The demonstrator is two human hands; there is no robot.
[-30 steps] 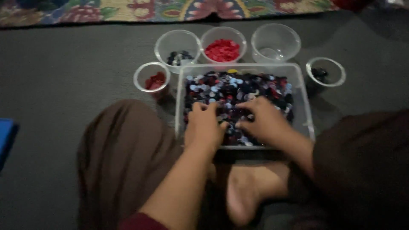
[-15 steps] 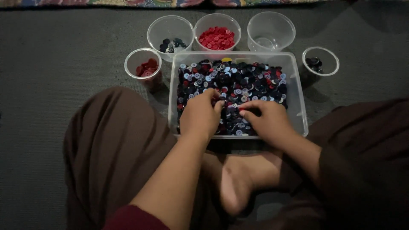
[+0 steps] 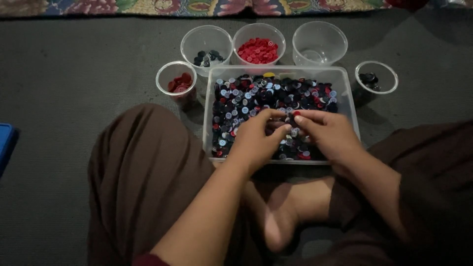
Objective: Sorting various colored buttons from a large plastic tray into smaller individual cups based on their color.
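At the far left edge we see a blue object [image 3: 5,143] on the grey floor [image 3: 74,98]. Next comes a small clear cup [image 3: 176,83] holding dark red buttons, then behind it a cup with dark buttons [image 3: 206,44], a cup of bright red buttons [image 3: 258,44] and a clear cup [image 3: 319,43] with nothing we can make out inside. In front sits the clear tub [image 3: 345,93] full of mixed buttons [image 3: 256,96]. Our left hand [image 3: 256,138] rests in the pile, fingers curled close together onto the buttons; our right hand [image 3: 327,135] meets it fingertip to fingertip, fingers narrowed, and we cannot tell whether either pinches 1 button. Far right stands 1 small cup [image 3: 377,79] with a few black buttons.
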